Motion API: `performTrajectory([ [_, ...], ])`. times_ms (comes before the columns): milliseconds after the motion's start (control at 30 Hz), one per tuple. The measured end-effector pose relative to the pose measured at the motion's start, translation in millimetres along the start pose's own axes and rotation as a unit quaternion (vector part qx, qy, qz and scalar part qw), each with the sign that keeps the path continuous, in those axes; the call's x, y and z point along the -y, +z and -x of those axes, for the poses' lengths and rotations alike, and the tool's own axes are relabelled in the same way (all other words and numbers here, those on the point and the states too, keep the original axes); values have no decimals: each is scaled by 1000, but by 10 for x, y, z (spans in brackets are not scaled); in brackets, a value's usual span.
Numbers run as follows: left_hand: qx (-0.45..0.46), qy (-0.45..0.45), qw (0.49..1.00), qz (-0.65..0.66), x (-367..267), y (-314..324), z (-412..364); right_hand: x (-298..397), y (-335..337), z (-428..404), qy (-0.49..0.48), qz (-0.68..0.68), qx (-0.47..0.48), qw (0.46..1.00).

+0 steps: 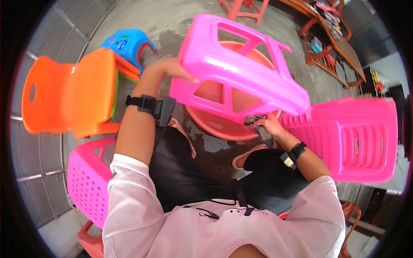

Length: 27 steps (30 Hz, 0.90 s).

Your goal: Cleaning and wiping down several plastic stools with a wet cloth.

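A pink plastic stool [238, 72] lies tilted on its side above a round orange-pink plastic basin [213, 125]. My left hand [176, 69] grips the stool near its seat end, with the thumb on the near face and the other fingers hidden behind. In my right hand [271, 125] is a bunched dark grey cloth [259, 129], up against the stool's near lower edge. The basin stands on the floor in front of my feet, partly covered by the stool.
At left are an orange plastic chair [80, 87], a small blue stool [124, 42] and a pink perforated seat [88, 183]. A pink plastic chair [355, 138] stands at right. Behind are a red stool [248, 13] and a wooden table [348, 54]. The concrete floor [213, 145] is wet.
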<state>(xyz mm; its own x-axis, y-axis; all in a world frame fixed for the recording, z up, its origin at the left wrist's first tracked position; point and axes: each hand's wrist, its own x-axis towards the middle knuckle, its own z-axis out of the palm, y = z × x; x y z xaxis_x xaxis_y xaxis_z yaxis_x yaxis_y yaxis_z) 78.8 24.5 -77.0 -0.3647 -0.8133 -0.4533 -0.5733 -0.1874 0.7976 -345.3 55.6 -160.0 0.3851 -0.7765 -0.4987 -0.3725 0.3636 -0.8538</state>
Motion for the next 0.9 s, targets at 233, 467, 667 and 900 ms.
performTrajectory([
  [233,-147,-43,987,-49,-73,-85,29,552,103,120,19,-13,-16,1000],
  [467,-234,14,971,-52,-282,-218,197,769,-108,17,19,-9,-19,1000],
  [667,-267,20,963,-15,-566,-216,444,1278,-290,87,73,25,70,995],
  [900,-256,13,966,-8,-602,-221,341,1431,-738,-150,128,-13,27,991],
])
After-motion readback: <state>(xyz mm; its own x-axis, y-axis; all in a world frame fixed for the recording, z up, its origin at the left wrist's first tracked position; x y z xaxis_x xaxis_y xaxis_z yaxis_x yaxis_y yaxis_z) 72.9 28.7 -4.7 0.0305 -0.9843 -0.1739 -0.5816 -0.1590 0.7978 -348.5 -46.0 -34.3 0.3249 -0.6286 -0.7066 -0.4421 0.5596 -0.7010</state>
